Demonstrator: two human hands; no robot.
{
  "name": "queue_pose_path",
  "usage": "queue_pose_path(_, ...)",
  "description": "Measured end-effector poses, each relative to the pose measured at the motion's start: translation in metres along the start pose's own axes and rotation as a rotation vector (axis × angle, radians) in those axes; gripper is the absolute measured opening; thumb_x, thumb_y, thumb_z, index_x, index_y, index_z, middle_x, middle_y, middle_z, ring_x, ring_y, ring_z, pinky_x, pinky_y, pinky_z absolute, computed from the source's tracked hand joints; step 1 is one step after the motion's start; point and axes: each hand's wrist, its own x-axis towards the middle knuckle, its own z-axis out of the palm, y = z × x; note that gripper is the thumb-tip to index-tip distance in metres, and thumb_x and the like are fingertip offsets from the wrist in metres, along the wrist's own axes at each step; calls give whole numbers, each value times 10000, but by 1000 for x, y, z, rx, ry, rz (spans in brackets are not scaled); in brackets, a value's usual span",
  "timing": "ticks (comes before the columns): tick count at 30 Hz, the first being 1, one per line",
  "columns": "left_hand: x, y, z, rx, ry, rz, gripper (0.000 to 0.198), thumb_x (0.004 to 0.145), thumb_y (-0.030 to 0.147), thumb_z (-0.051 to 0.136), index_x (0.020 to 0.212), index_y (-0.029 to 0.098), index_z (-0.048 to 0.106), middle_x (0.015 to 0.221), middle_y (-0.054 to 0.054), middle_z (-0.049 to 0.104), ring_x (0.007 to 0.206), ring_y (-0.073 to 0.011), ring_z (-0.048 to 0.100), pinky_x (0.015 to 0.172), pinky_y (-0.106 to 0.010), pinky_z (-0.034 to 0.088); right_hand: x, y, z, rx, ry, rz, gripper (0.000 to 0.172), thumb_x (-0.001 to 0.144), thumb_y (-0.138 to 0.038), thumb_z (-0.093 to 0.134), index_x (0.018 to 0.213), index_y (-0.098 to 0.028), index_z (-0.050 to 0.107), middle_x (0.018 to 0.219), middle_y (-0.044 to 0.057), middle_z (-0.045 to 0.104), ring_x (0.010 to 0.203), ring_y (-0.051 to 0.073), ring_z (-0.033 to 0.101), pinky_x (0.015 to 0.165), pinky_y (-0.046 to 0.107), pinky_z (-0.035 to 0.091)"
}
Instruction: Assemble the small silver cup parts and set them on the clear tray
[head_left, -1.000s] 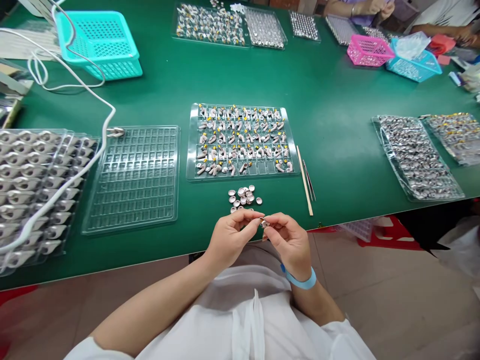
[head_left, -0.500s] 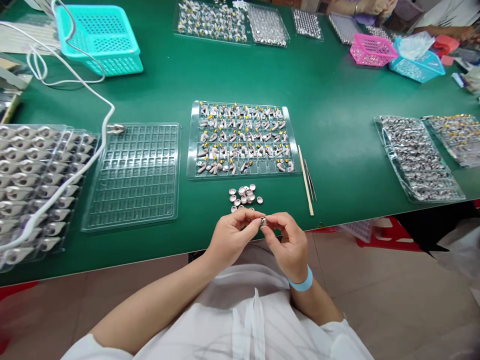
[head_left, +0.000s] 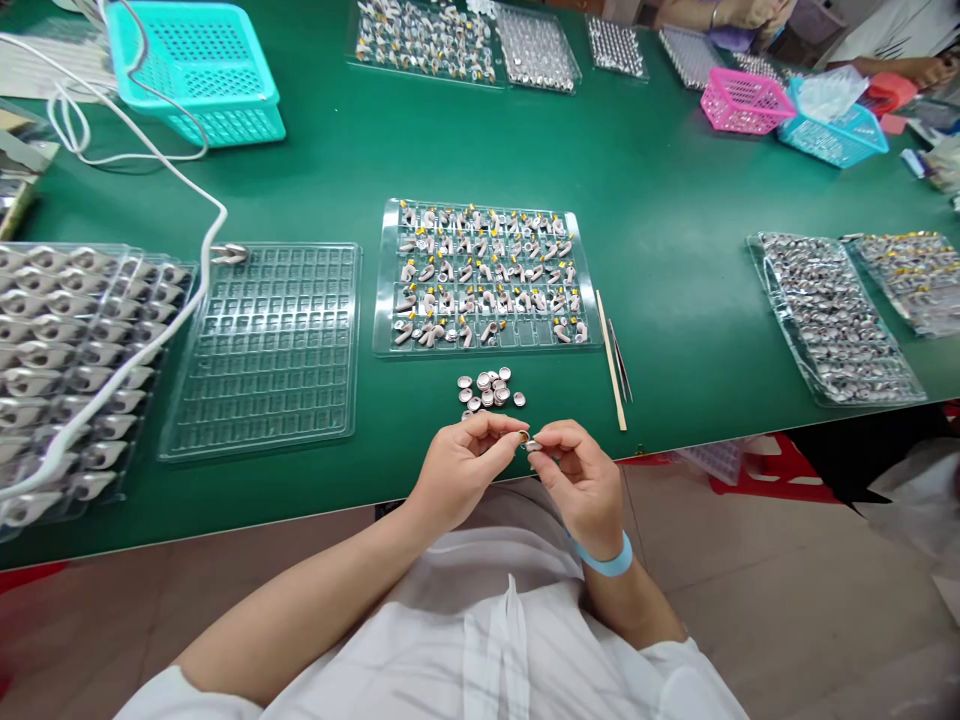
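My left hand (head_left: 466, 462) pinches a small ring-like metal piece (head_left: 523, 437) between thumb and forefinger. Against it, a small silvery rounded piece (head_left: 533, 446) is gripped by the fingertips of my right hand (head_left: 583, 487); whether the two pieces are joined I cannot tell. Just beyond my fingers lies a pile of small round metal caps (head_left: 491, 390), partly hidden by my left hand. Behind them is a clear plastic tray (head_left: 385, 310) with rows of curved grey pieces with yellow bits. Beside its right edge lie a wooden stick (head_left: 611, 365) and tweezers (head_left: 621, 362).
A clear compartment tray (head_left: 262, 445) and stacked trays of grey parts (head_left: 45, 355) stand left, crossed by a white cable (head_left: 214, 240). A turquoise basket (head_left: 225, 120) is behind. Filled trays (head_left: 840, 320) lie right, baskets (head_left: 746, 100) farther back, near another person's hand (head_left: 750, 12).
My hands have drawn slightly apart, the right one moving a little to the right. Between them a ring-like piece and a silvery piece now show more distinctly.
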Motion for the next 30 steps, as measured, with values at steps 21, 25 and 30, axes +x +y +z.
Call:
queue_pose_path(21,4,2,-3,-6,-124,-63,163,769,294,717,842,152,749,754,-43,716,671,-154,637,656,-255,514,13,-8,-21,-399,-229,-411,353,915,-52,556,1179,-284,589,996,52,677,899,184,651,769,350,570)
queue_pose_path(25,6,1,-6,80,-201,-63,165,791,304,690,832,154,746,759,-37,692,647,-141,595,634,-252,488,17,-11,-22,-405,-253,-350,319,918,-71,563,1167,-269,590,980,46,677,879,180,646,761,340,559)
queue_pose_path(30,7,1,-9,100,-259,-75,187,806,322,677,846,150,740,727,-24,669,649,-140,588,650,-259,477,19,-15,-22,-412,-268,-295,250,927,-92,567,1122,-244,605,949,35,666,836,158,625,744,307,536)
